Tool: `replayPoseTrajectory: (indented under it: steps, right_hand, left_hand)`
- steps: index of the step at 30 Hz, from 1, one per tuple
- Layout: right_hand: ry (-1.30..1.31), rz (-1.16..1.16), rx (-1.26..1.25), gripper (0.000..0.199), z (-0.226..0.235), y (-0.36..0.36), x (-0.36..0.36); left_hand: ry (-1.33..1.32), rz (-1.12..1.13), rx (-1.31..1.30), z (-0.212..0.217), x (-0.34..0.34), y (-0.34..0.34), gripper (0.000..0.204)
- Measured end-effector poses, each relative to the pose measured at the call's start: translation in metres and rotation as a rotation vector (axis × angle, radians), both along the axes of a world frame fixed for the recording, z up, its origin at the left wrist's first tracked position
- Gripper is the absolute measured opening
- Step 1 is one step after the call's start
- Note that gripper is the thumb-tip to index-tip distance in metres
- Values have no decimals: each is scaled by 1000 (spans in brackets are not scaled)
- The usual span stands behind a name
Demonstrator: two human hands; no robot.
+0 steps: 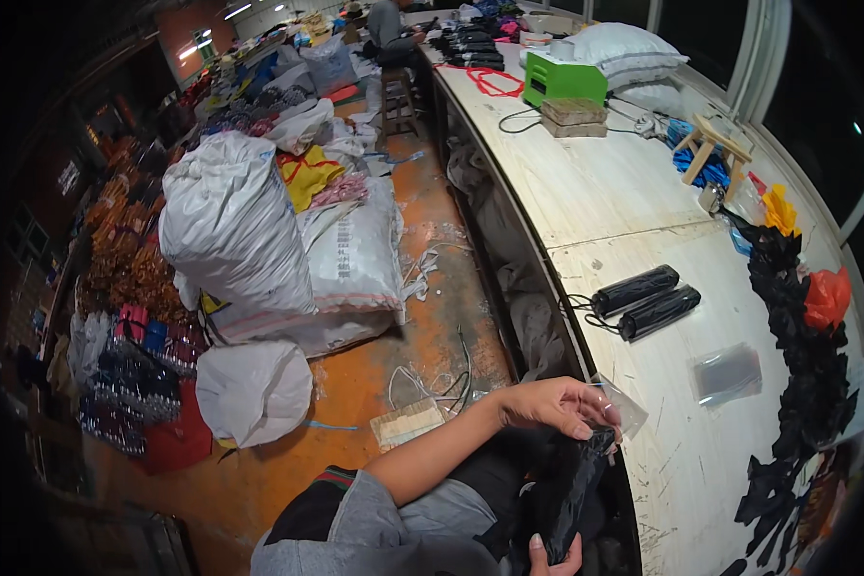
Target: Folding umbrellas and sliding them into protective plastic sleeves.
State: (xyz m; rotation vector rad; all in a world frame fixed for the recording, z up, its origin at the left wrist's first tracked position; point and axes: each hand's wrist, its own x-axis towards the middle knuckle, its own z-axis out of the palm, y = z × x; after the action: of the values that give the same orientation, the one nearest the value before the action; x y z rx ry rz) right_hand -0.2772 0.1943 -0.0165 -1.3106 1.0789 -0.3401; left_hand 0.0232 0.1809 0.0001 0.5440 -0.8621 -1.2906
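Lower frame, right of centre: I hold the roll (576, 488) slantwise, right hand (557, 559) gripping its lower end, left hand (564, 405) closed on its top, presumably to steady it; sleeves (728, 374) lie flat on the table (677, 470), right, likely for reach.

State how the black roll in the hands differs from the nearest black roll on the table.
The held roll is in the left hand and right hand; the table roll lies untouched on the tabletop. The table roll shows a cord loop; the held roll shows none. Both are long and black.
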Motion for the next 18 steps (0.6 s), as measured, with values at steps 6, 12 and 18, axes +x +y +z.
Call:
replayPoseTrajectory:
  steps: [6,12,18]
  right_hand:
    - [-161,132,-120,69,0,-6,13]
    - [-166,374,-262,63,12,-21,38]
    - [-214,555,-147,51,3,-4,56]
  left_hand:
    - [-478,137,181,2,28,14,38]
    - [-311,334,33,15,40,72,41]
    - [39,357,-197,18,37,137,41]
